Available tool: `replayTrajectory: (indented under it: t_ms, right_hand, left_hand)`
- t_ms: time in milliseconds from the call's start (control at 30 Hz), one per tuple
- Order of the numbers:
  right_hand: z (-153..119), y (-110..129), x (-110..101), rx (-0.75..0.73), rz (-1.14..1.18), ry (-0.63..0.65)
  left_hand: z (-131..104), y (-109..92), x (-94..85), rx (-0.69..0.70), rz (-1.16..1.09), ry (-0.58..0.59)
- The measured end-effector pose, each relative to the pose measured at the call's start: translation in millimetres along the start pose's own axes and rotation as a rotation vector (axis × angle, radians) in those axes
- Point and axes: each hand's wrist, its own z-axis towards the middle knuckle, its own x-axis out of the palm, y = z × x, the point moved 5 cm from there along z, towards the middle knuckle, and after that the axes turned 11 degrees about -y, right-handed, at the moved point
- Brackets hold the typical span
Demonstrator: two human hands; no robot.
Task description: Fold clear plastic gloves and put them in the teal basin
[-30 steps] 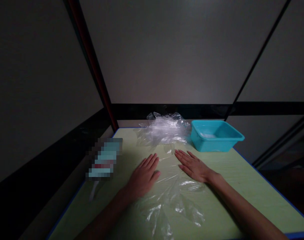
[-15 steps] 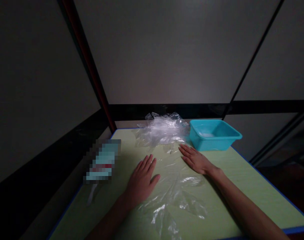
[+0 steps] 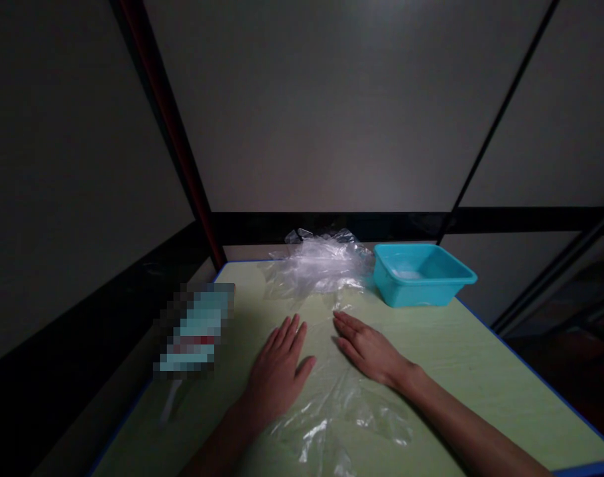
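Note:
A clear plastic bag point(image 3: 341, 404) lies spread on the pale green tabletop, wrinkled toward its near end. My left hand point(image 3: 279, 368) rests flat at the bag's left side, fingers stretched out and thumb apart. On the right part of the bag lies my right hand point(image 3: 364, 348), palm down, its fingers extended and pointing to the far left. Neither hand grips anything. Beyond my fingertips sits a crumpled heap of clear plastic bags point(image 3: 324, 265).
A turquoise plastic basin point(image 3: 421, 291) stands at the back right, beside the heap, with something whitish inside. At the table's left edge is a blurred-out, pixelated object point(image 3: 197, 331). The table point(image 3: 500, 411) has a blue edge and stands against panelled walls point(image 3: 331, 132).
My right hand has slid left and nearer to me over the bag, away from the basin. My left hand stays nearly in place. The view has shifted slightly.

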Motion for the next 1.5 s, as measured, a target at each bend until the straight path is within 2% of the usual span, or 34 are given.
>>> replayTrajectory:
  t_ms: [267,367,467,567,733,1033,1300,1500]
  right_hand:
    - [1.4,-41.7,-5.7,0.111,-0.031,-0.052]
    - [4.6,-57.6,-6.8,0.166,0.056,-0.141]
    - [12.0,-71.6,-7.7,0.284,0.157,-0.252]
    - [23.1,-80.3,-3.0,0.377,0.218,-0.285]
    - [36.6,-83.6,7.6,0.425,0.374,-0.277]
    - [34.4,-74.9,6.8,0.425,0.77,-0.292]
    - [33.6,-85.1,12.9,0.459,0.872,-0.368]
    - [32.3,-92.3,8.3,0.46,0.874,-0.419]
  left_hand:
    - [0.0,0.5,1.0,0.002,0.007,0.021]
    - [0.4,-0.4,0.8,0.015,-0.004,0.029]
    - [-0.5,-0.5,0.6,0.025,-0.014,0.027]
    - [-2.0,-0.3,0.8,0.034,-0.013,0.023]
    - [-3.7,-0.3,0.2,0.035,-0.011,-0.004]
    - [-4.2,0.1,0.4,0.029,-0.022,0.001]
    - [-3.4,-0.3,-1.4,0.046,-0.024,-0.005]
    - [-3.6,-0.5,-1.0,0.044,-0.01,0.021]
